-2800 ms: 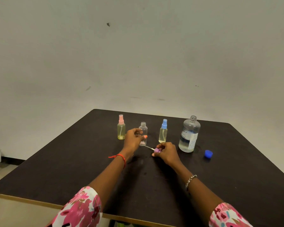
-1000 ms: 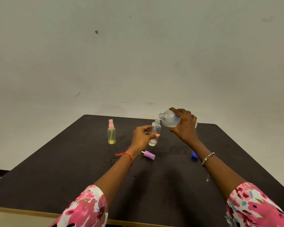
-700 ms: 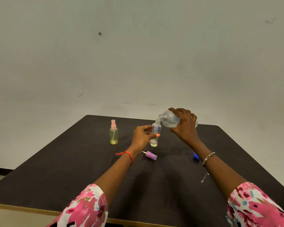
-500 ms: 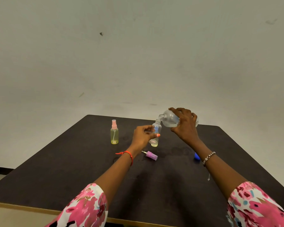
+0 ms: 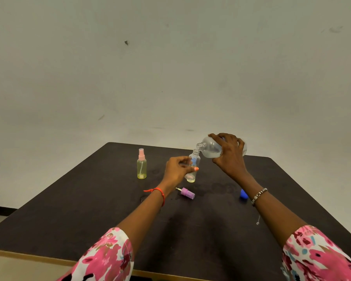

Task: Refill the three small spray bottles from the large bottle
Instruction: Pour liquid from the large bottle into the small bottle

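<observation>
Large bottle [image 5: 210, 150], raised off the table's [image 5: 89, 209] far edge, tilts in the gripping right hand [image 5: 230, 157]; left hand [image 5: 175, 172] clasps the small bottle [image 5: 194, 163] steady beneath.

Pinks, purple and blue against your dark table.

Your matt black-brown tabletop [image 5: 69, 209] has a pale wood edge. At 11 o'clock the small clear plastic spray bottle [image 5: 141, 167] has a pink cap and yellow liquid. At 12 the uncapped small clear bottle [image 5: 194, 165] shows pale yellow at its base, and the large clear plastic bottle [image 5: 210, 150] is colourless. The loose spray head [image 5: 187, 193] is purple, and the round lid [image 5: 243, 194] at 2 is blue. Your sleeves [image 5: 107, 258] are white with pink flowers. Your wrists wear a red thread [image 5: 160, 194] and a silver bead bracelet [image 5: 258, 196], and your thumbnail [image 5: 196, 169] is orange.
</observation>
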Demonstrator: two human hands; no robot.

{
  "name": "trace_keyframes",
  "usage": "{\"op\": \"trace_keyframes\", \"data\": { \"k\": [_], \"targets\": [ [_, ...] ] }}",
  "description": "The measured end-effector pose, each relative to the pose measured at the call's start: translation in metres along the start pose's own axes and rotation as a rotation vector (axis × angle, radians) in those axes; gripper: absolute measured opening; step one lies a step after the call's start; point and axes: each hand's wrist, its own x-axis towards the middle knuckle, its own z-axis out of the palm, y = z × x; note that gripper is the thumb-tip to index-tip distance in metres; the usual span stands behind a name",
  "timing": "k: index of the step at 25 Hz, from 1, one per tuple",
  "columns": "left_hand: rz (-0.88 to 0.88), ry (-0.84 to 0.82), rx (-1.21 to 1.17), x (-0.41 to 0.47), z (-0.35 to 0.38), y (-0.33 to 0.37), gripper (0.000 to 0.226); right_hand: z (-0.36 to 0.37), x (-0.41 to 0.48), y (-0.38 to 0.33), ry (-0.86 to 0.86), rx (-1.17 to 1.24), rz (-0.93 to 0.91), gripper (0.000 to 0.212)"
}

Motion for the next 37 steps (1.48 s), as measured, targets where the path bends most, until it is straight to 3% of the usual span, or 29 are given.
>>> {"op": "trace_keyframes", "data": {
  "k": [37],
  "targets": [
    [0.016, -0.005, 0.033, -0.0063, 0.0030, -0.0004, 0.049, -0.0045, -0.0040, 0.0003, 0.009, -0.043, -0.038, 0.062]
  ]
}}
